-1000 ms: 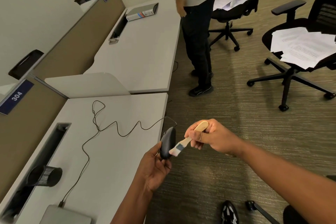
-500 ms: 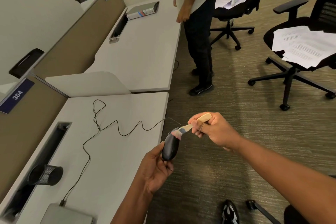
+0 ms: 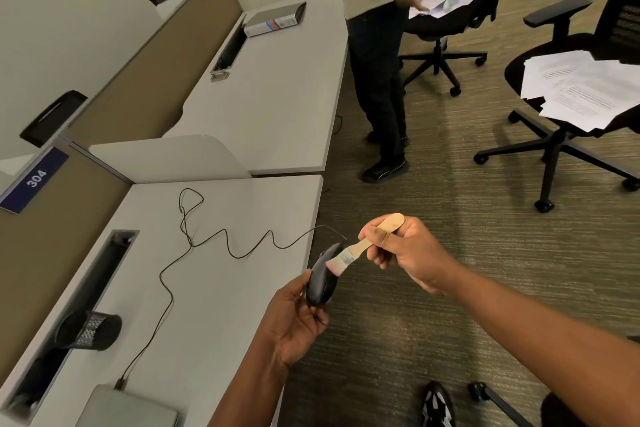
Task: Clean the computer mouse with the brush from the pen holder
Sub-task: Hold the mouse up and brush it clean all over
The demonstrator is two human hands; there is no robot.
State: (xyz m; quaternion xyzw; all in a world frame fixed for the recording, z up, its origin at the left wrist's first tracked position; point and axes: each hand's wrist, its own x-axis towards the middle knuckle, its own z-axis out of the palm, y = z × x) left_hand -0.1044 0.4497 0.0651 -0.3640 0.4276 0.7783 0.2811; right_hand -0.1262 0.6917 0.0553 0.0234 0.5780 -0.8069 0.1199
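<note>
My left hand [image 3: 294, 319] grips a black wired computer mouse [image 3: 322, 279], held up beyond the desk's right edge. My right hand [image 3: 405, 253] grips the wooden handle of a small brush [image 3: 363, 246]; its pale bristles touch the mouse's upper side. The mouse's thin black cable [image 3: 207, 243] snakes across the white desk [image 3: 214, 305] to a grey laptop [image 3: 128, 406] at the near edge. A black mesh pen holder [image 3: 91, 329] lies tipped on its side at the desk's left, by the cable slot.
A person [image 3: 377, 55] stands by the far desk, a hand on papers on a black office chair [image 3: 450, 10]. Another chair [image 3: 568, 107] with paper sheets stands at right. A grey box [image 3: 275, 20] lies on the far desk. My shoe [image 3: 438, 406] shows on the carpet.
The brush has swept up to the mouse's top end and back down onto its upper side. The standing person has reached an arm toward the chair with papers.
</note>
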